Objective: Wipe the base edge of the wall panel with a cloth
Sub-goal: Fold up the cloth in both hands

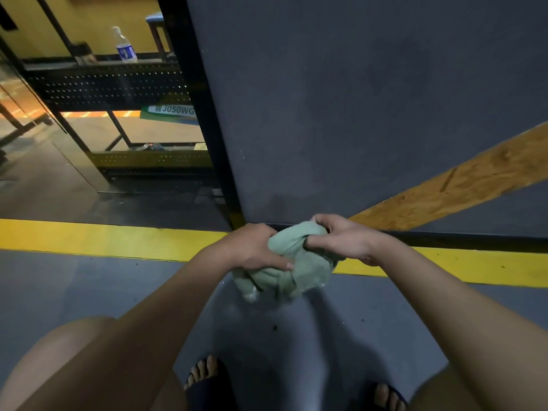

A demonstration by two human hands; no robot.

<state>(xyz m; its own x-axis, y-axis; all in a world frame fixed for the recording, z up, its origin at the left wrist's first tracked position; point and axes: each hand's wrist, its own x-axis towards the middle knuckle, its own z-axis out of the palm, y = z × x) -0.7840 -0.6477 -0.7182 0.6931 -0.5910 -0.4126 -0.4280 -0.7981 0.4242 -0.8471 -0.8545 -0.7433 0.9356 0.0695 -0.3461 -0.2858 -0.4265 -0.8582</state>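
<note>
A bunched pale green cloth is held between both hands just above the floor. My left hand grips its left side and my right hand grips its upper right part, fingers curled into the fabric. Directly behind them stands the dark grey wall panel. Its black base edge runs along the floor to the right of my right hand. The stretch of that edge behind my hands is hidden.
A yellow floor stripe runs left to right under the hands. A wooden plank leans diagonally against the panel on the right. A black perforated rack with a plastic bottle stands at the back left. My sandalled feet are below.
</note>
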